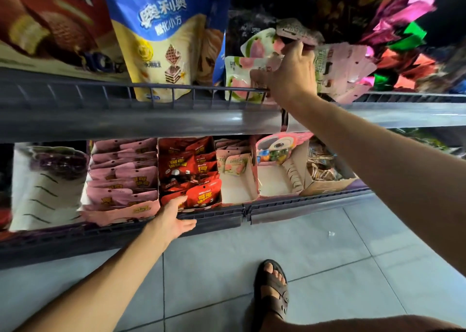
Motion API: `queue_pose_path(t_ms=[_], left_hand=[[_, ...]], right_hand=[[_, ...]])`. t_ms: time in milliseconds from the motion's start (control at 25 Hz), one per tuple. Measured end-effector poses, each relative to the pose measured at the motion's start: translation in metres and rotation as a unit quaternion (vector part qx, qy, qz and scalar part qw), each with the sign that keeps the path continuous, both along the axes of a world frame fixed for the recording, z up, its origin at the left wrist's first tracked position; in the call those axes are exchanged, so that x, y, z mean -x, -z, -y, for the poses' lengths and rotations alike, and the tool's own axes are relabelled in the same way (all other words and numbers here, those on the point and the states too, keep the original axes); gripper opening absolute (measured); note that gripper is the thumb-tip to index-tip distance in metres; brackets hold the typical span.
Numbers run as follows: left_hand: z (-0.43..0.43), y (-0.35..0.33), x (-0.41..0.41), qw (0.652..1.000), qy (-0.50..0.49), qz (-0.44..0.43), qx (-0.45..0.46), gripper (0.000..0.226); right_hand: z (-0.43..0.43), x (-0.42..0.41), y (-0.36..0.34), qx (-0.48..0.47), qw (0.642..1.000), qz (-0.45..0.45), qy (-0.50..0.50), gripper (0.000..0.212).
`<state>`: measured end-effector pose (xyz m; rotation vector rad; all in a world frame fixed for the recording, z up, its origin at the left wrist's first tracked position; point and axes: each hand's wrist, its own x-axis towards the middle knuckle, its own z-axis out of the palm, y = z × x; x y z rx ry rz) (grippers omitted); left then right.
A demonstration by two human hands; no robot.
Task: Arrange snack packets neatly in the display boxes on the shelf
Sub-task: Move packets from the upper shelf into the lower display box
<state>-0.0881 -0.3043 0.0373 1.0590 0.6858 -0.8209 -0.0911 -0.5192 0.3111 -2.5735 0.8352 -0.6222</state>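
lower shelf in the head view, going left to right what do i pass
white box with dark packets → pink packets → red packets → nearly empty box with a few pink-green packets → pink toy pack → brown packets

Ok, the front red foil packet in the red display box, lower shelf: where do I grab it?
Pinch its top edge from above and in front. The front red foil packet stands roughly upright in the red cardboard display box, top edge free, bottom down by the dark shelf rail. The left hand is beside it.
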Motion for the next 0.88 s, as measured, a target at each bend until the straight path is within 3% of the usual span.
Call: queue_pose_path(t_ms=[240,360,520,720,880], left_hand=[[-0.001,0.002,-0.006,0.999,0.02,0.038,-0.023,0.068],[0.003,0.01,-0.011,0.999,0.028,0.044,0.011,0.051],[0.006,0.011,-0.01,0.999,0.0,0.031,0.024,0.077],[0.006,0.01,-0.01,0.999,0.005,0.028,0.031,0.087],[0.006,0.008,-0.007,0.999,0.016,0.027,0.036,0.088]], right_hand=[[-0.001,-0.008,0.002,0.003,1.0,-0.005,0.027,0.079],[0.005,-0.006,0.004,-0.043,0.997,0.065,0.029,0.062],[0.009,-0.002,0.009,-0.14,0.977,0.162,-0.009,0.028],[0.005,0.001,0.001,-0.114,0.968,0.224,-0.01,0.021],[-0.007,0.02,-0.016,-0.07,0.94,0.323,-0.088,0.011]])
